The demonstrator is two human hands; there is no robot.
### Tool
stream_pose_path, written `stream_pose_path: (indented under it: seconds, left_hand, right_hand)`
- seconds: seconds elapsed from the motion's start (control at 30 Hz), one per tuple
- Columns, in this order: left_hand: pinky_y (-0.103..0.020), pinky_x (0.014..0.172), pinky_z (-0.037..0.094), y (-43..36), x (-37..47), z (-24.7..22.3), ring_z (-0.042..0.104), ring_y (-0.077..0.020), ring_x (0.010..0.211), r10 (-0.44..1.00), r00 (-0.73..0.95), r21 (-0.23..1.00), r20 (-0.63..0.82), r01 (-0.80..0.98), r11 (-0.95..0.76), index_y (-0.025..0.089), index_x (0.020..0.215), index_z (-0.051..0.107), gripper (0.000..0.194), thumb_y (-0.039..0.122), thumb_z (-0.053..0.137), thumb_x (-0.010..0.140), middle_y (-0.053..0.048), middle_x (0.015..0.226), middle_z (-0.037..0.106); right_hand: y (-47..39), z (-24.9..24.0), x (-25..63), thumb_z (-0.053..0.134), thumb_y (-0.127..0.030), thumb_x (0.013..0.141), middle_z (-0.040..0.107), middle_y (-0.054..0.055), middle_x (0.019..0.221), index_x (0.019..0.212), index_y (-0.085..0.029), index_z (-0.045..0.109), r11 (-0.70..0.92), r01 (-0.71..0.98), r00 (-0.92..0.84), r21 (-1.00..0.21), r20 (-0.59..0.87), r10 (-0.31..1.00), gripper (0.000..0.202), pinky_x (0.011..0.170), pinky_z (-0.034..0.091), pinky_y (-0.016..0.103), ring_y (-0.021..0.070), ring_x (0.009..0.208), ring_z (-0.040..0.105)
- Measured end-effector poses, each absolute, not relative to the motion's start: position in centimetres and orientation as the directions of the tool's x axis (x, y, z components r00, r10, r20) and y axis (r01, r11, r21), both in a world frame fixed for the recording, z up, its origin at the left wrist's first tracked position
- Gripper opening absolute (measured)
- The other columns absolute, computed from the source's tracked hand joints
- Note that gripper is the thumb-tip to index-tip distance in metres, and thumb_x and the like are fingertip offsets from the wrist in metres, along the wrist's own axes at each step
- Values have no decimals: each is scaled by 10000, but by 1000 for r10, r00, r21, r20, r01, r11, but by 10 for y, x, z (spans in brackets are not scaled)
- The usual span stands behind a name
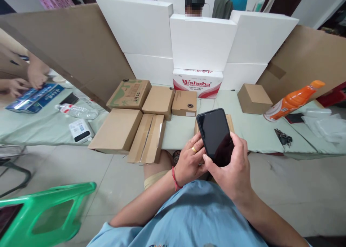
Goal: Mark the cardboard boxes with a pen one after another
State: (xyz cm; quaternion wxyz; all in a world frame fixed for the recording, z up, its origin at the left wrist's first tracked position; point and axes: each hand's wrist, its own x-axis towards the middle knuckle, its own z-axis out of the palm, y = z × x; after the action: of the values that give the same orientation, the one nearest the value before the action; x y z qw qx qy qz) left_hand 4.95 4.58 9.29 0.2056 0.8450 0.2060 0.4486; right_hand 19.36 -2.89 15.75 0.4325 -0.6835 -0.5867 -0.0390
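Observation:
A black phone [215, 135] with a dark screen is held up over the near edge of the table, tilted slightly. My right hand [234, 167] grips its right side and lower corner, thumb at the bottom left. Against its lower left edge and underside rests my left hand [190, 160], which wears a gold ring and a red wrist string; some of its fingers are hidden behind the phone. Partly covered by the phone is a small cardboard box [230, 123] on the table.
Several cardboard boxes [116, 129] stand left of my hands. Behind are a Wahaha carton [198, 84] and white box walls [202, 41]. To the right are a brown box [254, 98], an orange bottle [293, 101] and keys [283, 137]. Another person's hands touch a blue box [35, 97] at far left.

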Motion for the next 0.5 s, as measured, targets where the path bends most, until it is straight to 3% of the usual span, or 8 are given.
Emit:
stream_pose_path:
  seconds: [0.2,0.33,0.4,0.5]
  left_hand:
    - [-590,1238,508,46,50,95,449,-382,1615,518,503,526,692,140,-839,254,1541,624,477,382,585,1083,-184,1592,621]
    - [-599,1240,507,48,51,98,547,-380,1532,515,510,517,689,151,-842,262,1552,609,482,355,578,1080,-184,1542,652]
    - [-615,1250,493,47,50,97,541,-390,1529,525,519,514,674,181,-838,267,1536,619,477,353,601,1068,-184,1552,636]
    - [-698,1282,412,43,45,92,369,-444,1638,582,457,502,673,296,-813,267,1486,658,439,353,642,1056,-192,1670,491]
  right_hand:
    - [-27,159,195,763,-486,884,639,173,1266,1504,-190,453,95,852,271,-514,590,760,753,937,621,565,368,1143,675]
    - [-27,158,196,765,-478,878,655,168,1267,1495,-207,467,113,834,281,-540,592,755,737,939,633,560,362,1152,685]
    - [-31,159,199,795,-487,852,644,165,1295,1491,-222,479,144,780,301,-609,566,768,760,946,639,546,355,1168,690]
    - [-37,163,216,857,-534,801,630,156,1318,1506,-243,465,143,595,425,-791,461,779,858,854,658,466,307,1062,722]
